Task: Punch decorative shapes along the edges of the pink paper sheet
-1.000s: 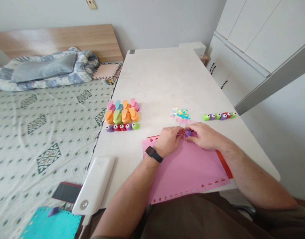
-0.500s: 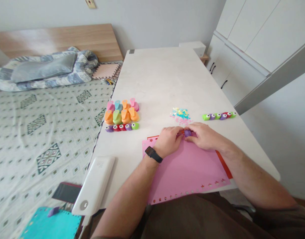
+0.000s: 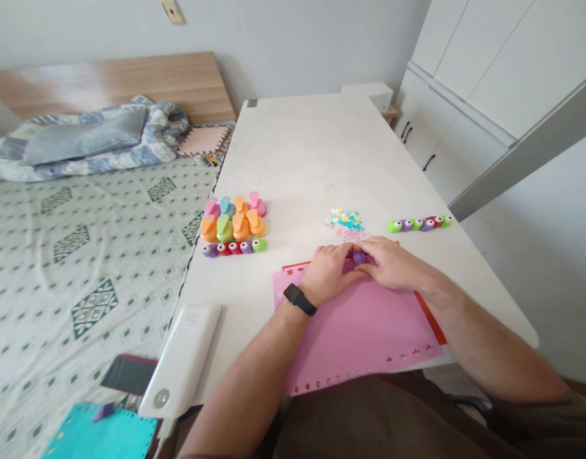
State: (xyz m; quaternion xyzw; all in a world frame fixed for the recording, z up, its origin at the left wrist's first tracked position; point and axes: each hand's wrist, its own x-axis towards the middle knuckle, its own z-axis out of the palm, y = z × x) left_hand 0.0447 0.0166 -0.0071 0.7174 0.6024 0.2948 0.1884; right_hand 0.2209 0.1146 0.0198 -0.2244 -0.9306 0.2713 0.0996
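At the far edge of a pink sheet of paper [image 3: 364,325], a small purple paper punch [image 3: 359,257] sits between my two hands. My right hand [image 3: 393,262] is closed on the punch from the right. From the left, my left hand [image 3: 328,273] closes around it too, its thumb reaching across to the right thumb; some of its fingertips are hidden. Cut-out shapes run along the pink sheet's near and far edges. A red-orange sheet [image 3: 431,319] shows beneath it on the right. Just beyond the hands lies a pile of yellow, blue and pink paper cut-outs [image 3: 346,221].
Larger lever punches [image 3: 226,224] stand at the left, with a row of small punches [image 3: 234,248] before them. Another row of small punches [image 3: 419,224] is at the right. A white power bank [image 3: 182,360] lies at the table's left edge, near a phone [image 3: 129,374] and turquoise sheet [image 3: 82,437].
My left hand has shifted slightly right, and its thumb now reaches under the punch to the right thumb. The orange-red bit beside the punch is now mostly covered. The view has tilted a little.
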